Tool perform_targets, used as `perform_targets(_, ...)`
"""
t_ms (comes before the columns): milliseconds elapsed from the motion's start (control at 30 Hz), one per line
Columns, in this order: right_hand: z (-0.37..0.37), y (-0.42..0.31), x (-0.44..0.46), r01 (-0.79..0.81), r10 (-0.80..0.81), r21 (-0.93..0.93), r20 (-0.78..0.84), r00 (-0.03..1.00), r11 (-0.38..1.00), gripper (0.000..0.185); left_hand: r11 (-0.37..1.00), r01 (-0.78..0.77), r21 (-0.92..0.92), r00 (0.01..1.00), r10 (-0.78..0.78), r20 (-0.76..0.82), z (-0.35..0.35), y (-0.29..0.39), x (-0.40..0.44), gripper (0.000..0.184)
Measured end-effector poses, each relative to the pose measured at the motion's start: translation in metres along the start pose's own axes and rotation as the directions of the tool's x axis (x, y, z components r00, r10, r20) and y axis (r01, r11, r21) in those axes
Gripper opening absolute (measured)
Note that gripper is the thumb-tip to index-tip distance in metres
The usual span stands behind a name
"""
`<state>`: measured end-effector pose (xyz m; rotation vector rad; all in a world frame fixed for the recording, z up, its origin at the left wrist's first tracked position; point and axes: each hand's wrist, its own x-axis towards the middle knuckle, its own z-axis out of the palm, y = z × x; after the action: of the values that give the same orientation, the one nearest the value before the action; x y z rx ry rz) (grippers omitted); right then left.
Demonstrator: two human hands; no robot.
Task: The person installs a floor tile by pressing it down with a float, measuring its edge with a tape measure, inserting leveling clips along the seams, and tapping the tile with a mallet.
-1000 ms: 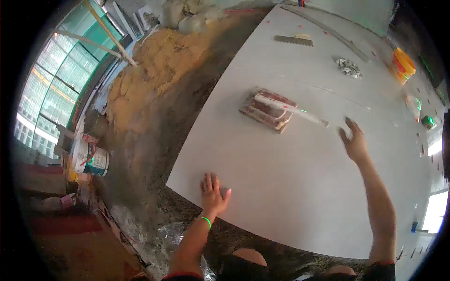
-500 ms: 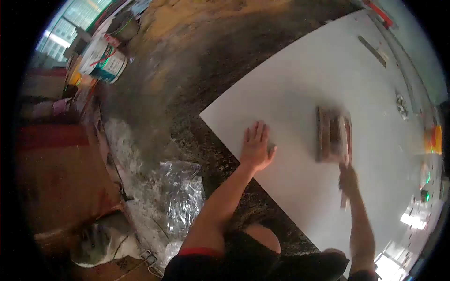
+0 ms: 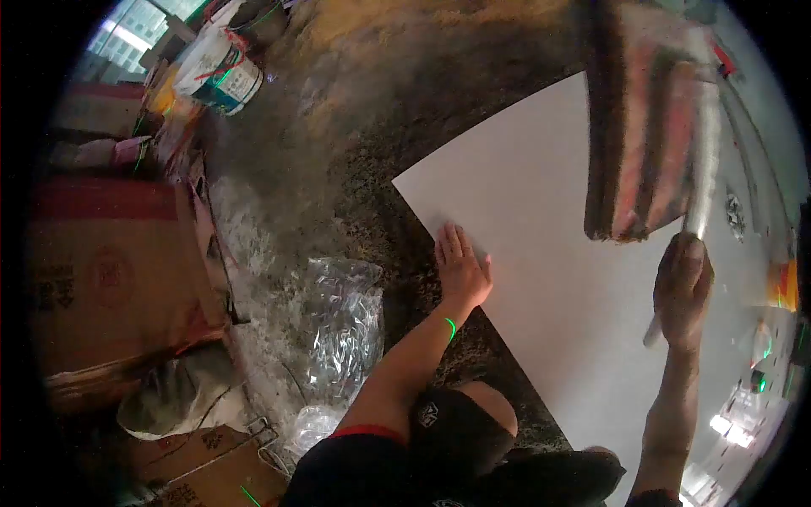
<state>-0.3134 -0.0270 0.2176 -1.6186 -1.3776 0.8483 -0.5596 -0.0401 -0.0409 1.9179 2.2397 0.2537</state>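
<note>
My left hand [image 3: 463, 275] lies flat near the left edge of a large white sheet [image 3: 532, 287], fingers stretched out. My right hand [image 3: 684, 283] is wrapped round the pale handle of a hand brush [image 3: 629, 160]. The brush is lifted off the sheet, close to the camera, with its wide head of reddish and dark stripes facing left. It is blurred by motion, so its exact make is hard to see. The head hides the sheet's far right part.
Crumpled clear plastic [image 3: 346, 329] lies on the rough floor left of my arm. Cardboard boxes [image 3: 118, 287] stand at the left, a white-and-green bucket [image 3: 224, 76] beyond them. A small crumpled silvery thing [image 3: 735, 215] sits on the right.
The brush has risen from the sheet toward the camera and now looks much larger. My right hand has moved up and right with it. My left hand stays flat on the sheet.
</note>
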Motion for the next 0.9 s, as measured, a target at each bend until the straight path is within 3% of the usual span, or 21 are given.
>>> perform_targets(33,0.006,-0.005,0.002,0.112,-0.119,-0.115,-0.060,0.991,0.987,0.036,0.999,0.027,-0.024,0.999,-0.028,-0.024,0.000,0.002,0.001,0.074)
perform_targets(67,0.008,0.024,-0.002,0.193,-0.192,-0.050,0.025,0.981,0.980,0.036,0.997,0.051,-0.049,0.997,-0.054,-0.047,0.000,0.004,0.003,0.074)
perform_targets(100,0.013,0.082,-0.008,0.022,-0.034,0.132,0.090,0.995,0.991,0.044,0.997,0.059,-0.054,0.997,-0.062,-0.048,0.003,0.004,0.003,0.074)
perform_targets(133,0.018,0.133,-0.015,-0.015,0.012,0.019,0.131,0.991,1.000,0.042,0.994,0.078,-0.081,0.995,-0.082,-0.054,0.006,0.004,0.002,0.073)
perform_targets(167,0.024,0.184,-0.023,-0.009,0.062,-0.285,0.179,0.982,0.958,0.040,0.989,0.098,-0.110,0.992,-0.106,-0.062,0.008,0.003,0.004,0.073)
perform_targets(200,0.031,0.226,-0.027,-0.071,0.192,-0.432,0.243,0.951,0.899,0.039,0.988,0.104,-0.113,0.992,-0.111,-0.059,0.004,0.003,0.004,0.073)
perform_targets(233,0.042,0.214,-0.019,-0.293,0.397,-0.346,0.285,0.872,0.892,0.039,0.988,0.122,-0.099,0.993,-0.120,0.019,-0.003,0.006,-0.003,0.073)
perform_targets(300,0.033,0.164,0.029,-0.598,0.538,-0.011,0.451,0.712,0.801,0.038,0.987,0.137,-0.085,0.989,-0.130,0.076,-0.007,0.009,0.004,0.072)
perform_targets(400,0.022,0.065,0.065,-0.600,0.375,0.153,0.652,0.658,0.785,0.035,0.980,0.095,-0.177,0.994,-0.102,-0.031,-0.003,0.006,0.007,0.073)
perform_targets(467,0.034,0.008,0.063,-0.253,0.134,0.290,0.373,0.918,0.923,0.033,0.976,0.103,-0.189,0.992,-0.114,-0.046,0.004,0.008,0.004,0.073)
perform_targets(500,0.035,0.011,0.061,-0.260,0.143,0.289,0.372,0.917,0.921,0.033,0.977,0.102,-0.188,0.993,-0.111,-0.038,0.005,0.008,0.004,0.073)
perform_targets(567,0.039,0.020,0.052,0.076,-0.132,0.251,0.214,0.968,0.965,0.038,0.984,0.120,-0.131,0.993,-0.118,0.023,0.004,0.007,0.006,0.072)
perform_targets(600,0.043,0.072,0.044,0.158,-0.258,0.332,0.281,0.924,0.930,0.042,0.983,0.120,-0.137,0.993,-0.118,0.021,0.004,0.007,0.007,0.072)
perform_targets(633,0.051,0.108,0.034,0.180,-0.194,0.076,0.283,0.939,0.981,0.039,0.983,0.112,-0.143,0.994,-0.112,0.007,0.004,0.006,0.005,0.071)
perform_targets(667,0.063,0.147,0.026,0.283,-0.188,-0.297,0.310,0.932,0.912,0.037,0.983,0.110,-0.148,0.994,-0.113,-0.009,0.003,0.004,0.005,0.071)
perform_targets(700,0.074,0.194,0.021,0.472,-0.286,-0.531,0.397,0.872,0.704,0.034,0.982,0.113,-0.148,0.993,-0.116,-0.007,0.002,0.002,0.002,0.071)
perform_targets(733,0.084,0.211,0.024,0.591,-0.396,-0.555,0.440,0.806,0.586,0.032,0.984,0.128,-0.121,0.991,-0.124,0.040,0.001,0.004,-0.004,0.071)
perform_targets(767,0.082,0.189,0.049,0.295,-0.062,-0.447,0.465,0.883,0.845,0.031,0.985,0.137,-0.101,0.990,-0.132,0.053,-0.002,0.007,0.006,0.070)
perform_targets(800,0.071,0.150,0.055,-0.044,0.246,-0.376,0.510,0.824,0.926,0.029,0.987,0.123,-0.105,0.991,-0.117,0.062,-0.006,0.010,0.006,0.070)
perform_targets(833,0.060,0.113,0.062,-0.390,0.529,-0.361,0.504,0.683,0.847,0.027,0.994,0.102,-0.049,0.992,-0.098,0.083,-0.013,0.009,-0.003,0.069)
perform_targets(900,0.026,0.043,0.053,-0.470,0.465,-0.127,0.504,0.728,0.874,0.026,0.997,0.059,-0.044,0.998,-0.061,-0.030,-0.006,0.010,0.012,0.068)
